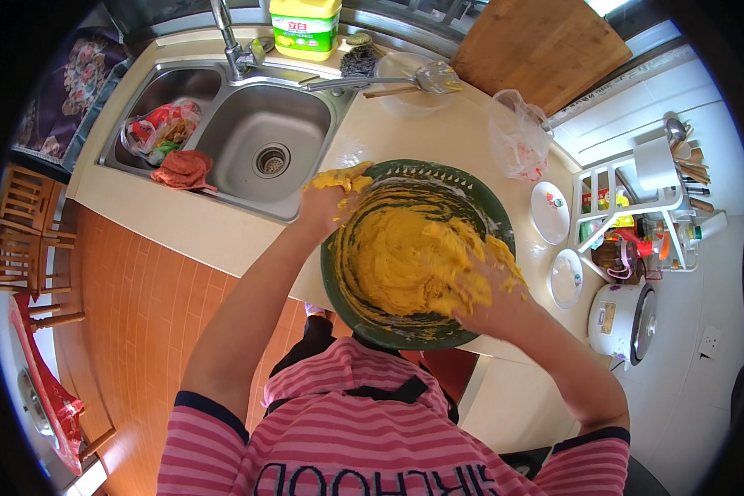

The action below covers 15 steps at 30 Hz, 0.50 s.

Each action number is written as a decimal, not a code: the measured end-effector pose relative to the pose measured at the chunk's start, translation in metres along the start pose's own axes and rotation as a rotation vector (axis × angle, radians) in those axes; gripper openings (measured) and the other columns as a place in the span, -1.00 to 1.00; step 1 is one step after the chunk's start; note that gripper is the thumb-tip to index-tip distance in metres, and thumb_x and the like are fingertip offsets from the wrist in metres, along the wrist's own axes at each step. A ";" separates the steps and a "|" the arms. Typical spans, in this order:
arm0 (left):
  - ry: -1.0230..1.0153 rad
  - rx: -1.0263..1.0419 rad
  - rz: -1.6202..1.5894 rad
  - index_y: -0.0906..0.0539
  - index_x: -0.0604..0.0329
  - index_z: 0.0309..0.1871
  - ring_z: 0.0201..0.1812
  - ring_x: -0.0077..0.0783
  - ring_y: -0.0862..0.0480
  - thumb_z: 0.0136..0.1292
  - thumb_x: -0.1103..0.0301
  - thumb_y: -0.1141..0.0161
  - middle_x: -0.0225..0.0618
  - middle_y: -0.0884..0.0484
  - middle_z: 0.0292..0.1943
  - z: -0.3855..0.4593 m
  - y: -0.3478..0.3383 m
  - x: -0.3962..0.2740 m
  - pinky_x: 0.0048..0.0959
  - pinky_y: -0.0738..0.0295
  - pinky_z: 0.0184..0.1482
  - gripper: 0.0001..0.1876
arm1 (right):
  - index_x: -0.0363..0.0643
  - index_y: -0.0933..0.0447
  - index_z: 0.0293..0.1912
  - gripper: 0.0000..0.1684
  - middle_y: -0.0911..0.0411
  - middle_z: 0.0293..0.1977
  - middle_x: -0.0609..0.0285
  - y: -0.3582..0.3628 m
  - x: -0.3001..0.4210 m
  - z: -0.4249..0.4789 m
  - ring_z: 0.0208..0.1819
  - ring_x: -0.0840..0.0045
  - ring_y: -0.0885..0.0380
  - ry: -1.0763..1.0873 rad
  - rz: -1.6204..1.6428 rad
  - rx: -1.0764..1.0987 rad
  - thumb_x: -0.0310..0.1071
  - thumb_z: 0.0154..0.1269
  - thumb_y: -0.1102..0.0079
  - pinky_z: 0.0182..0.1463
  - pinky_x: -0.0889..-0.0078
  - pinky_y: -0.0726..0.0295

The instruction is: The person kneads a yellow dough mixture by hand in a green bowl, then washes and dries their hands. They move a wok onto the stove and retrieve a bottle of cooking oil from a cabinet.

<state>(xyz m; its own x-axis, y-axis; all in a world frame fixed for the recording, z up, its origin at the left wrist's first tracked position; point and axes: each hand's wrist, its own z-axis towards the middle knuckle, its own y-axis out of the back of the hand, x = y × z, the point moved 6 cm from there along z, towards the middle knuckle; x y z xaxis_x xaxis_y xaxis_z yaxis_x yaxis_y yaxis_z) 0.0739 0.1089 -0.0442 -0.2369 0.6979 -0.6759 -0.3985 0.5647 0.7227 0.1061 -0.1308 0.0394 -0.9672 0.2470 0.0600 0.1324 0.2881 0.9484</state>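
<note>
A dark green plastic basin stands at the front edge of the counter, partly over the edge. Sticky yellow dough fills its middle, with streaks smeared up the inner wall. At the basin's upper left rim rests my left hand, its fingers coated with dough; whether it grips the rim is hard to tell. My right hand is in the dough on the basin's right side, blurred and thickly coated, its fingers largely hidden, so its grip on the dough cannot be made out.
A steel double sink lies to the left, with a red cloth on its edge. Behind the basin are a translucent bowl, a metal spatula and a plastic bag. Small dishes and a rice cooker stand right.
</note>
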 end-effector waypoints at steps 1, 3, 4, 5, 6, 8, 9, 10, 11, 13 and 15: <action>0.010 0.001 -0.011 -0.50 -0.15 0.06 -0.27 -0.17 -0.57 0.18 0.17 -0.01 -0.24 -0.61 -0.30 0.001 0.000 -0.003 -0.31 -0.45 -0.23 -0.65 | -0.14 -0.35 0.09 -0.41 -0.26 0.10 -0.08 -0.019 -0.014 0.001 0.17 -0.05 -0.17 0.000 -0.007 -0.045 -0.06 0.10 -0.05 0.22 0.00 -0.17; -0.004 0.005 0.037 -0.51 -0.14 0.05 -0.27 -0.18 -0.57 0.20 0.15 0.00 -0.22 -0.61 -0.29 0.003 0.002 -0.008 -0.31 -0.45 -0.22 -0.66 | -0.25 -0.34 0.06 -0.41 -0.28 0.06 -0.17 -0.045 -0.042 0.021 0.14 -0.06 -0.20 -0.011 -0.038 0.019 -0.05 0.13 -0.02 0.19 0.01 -0.21; -0.014 0.008 0.059 -0.51 -0.14 0.05 -0.26 -0.18 -0.57 0.20 0.14 0.00 -0.22 -0.61 -0.29 0.005 0.001 -0.011 -0.32 -0.45 -0.22 -0.66 | -0.29 -0.35 0.00 -0.47 -0.31 0.05 -0.16 -0.063 -0.062 0.028 0.13 -0.01 -0.24 -0.124 -0.040 0.075 -0.11 0.13 -0.04 0.12 0.07 -0.28; -0.025 0.014 0.014 -0.51 -0.13 0.05 -0.26 -0.19 -0.57 0.21 0.14 0.00 -0.21 -0.61 -0.28 0.005 0.002 -0.012 -0.31 -0.45 -0.22 -0.66 | -0.33 -0.36 -0.05 -0.52 -0.34 0.03 -0.15 -0.073 -0.079 0.037 0.11 0.04 -0.29 -0.226 -0.041 0.130 -0.17 0.13 -0.05 0.05 0.13 -0.36; -0.026 0.018 -0.028 -0.51 -0.11 0.05 -0.26 -0.19 -0.57 0.21 0.15 0.00 -0.20 -0.61 -0.28 0.003 0.003 -0.009 -0.31 -0.45 -0.22 -0.66 | -0.35 -0.31 0.00 -0.48 -0.30 0.06 -0.16 -0.068 -0.092 0.045 0.13 0.05 -0.27 -0.441 0.271 0.138 -0.17 0.14 -0.03 0.07 0.16 -0.34; 0.003 0.030 -0.091 -0.51 -0.09 0.05 -0.25 -0.18 -0.57 0.21 0.17 0.00 -0.19 -0.61 -0.26 0.002 0.005 -0.004 -0.31 -0.45 -0.21 -0.66 | -0.38 -0.23 0.09 -0.41 -0.23 0.13 -0.19 -0.059 -0.101 0.057 0.16 0.09 -0.24 -0.865 0.902 0.158 -0.17 0.17 0.00 0.12 0.23 -0.31; 0.025 0.043 -0.115 -0.50 -0.07 0.05 -0.25 -0.17 -0.57 0.22 0.17 0.01 -0.18 -0.61 -0.26 0.003 0.003 -0.003 -0.31 -0.45 -0.21 -0.66 | -0.39 -0.18 0.13 -0.37 -0.21 0.14 -0.18 -0.068 -0.105 0.066 0.17 0.10 -0.23 -0.911 0.946 0.082 -0.16 0.18 0.01 0.13 0.23 -0.29; 0.044 0.062 -0.141 -0.50 -0.06 0.06 -0.25 -0.17 -0.57 0.22 0.18 0.01 -0.18 -0.60 -0.25 0.004 -0.001 -0.003 -0.31 -0.45 -0.21 -0.66 | -0.40 -0.13 0.16 -0.33 -0.19 0.16 -0.18 -0.089 -0.111 0.074 0.18 0.12 -0.22 -0.963 0.992 0.004 -0.15 0.19 0.02 0.15 0.24 -0.27; 0.024 0.062 -0.153 -0.50 -0.05 0.06 -0.25 -0.16 -0.57 0.22 0.18 0.02 -0.17 -0.60 -0.26 0.005 -0.002 -0.005 -0.32 -0.45 -0.21 -0.66 | -0.41 -0.08 0.20 -0.29 -0.16 0.18 -0.17 -0.101 -0.112 0.082 0.19 0.13 -0.20 -1.012 1.036 -0.070 -0.14 0.19 0.03 0.17 0.24 -0.25; -0.002 0.053 -0.172 -0.49 -0.04 0.06 -0.25 -0.14 -0.57 0.22 0.19 0.02 -0.16 -0.60 -0.26 0.003 -0.001 -0.005 -0.32 -0.44 -0.21 -0.66 | -0.42 -0.03 0.23 -0.19 -0.09 0.23 -0.13 -0.096 -0.085 0.109 0.23 0.16 -0.16 -0.919 1.124 0.016 -0.07 0.17 -0.01 0.21 0.26 -0.21; -0.060 0.035 -0.117 -0.50 0.08 0.04 -0.24 -0.13 -0.56 0.24 0.20 0.02 -0.12 -0.59 -0.25 0.006 -0.002 -0.012 -0.37 -0.43 -0.21 -0.66 | -0.44 -0.03 0.22 -0.15 -0.13 0.20 -0.17 -0.132 -0.076 0.139 0.23 0.13 -0.15 -0.723 1.311 0.017 -0.02 0.13 -0.04 0.23 0.24 -0.19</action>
<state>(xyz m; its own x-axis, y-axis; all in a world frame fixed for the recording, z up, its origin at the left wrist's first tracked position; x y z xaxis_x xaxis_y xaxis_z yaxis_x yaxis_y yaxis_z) 0.0829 0.1017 -0.0369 -0.1370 0.6509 -0.7467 -0.3884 0.6581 0.6450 0.1927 -0.0594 -0.1331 0.1501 0.7226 0.6747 0.8053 -0.4853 0.3406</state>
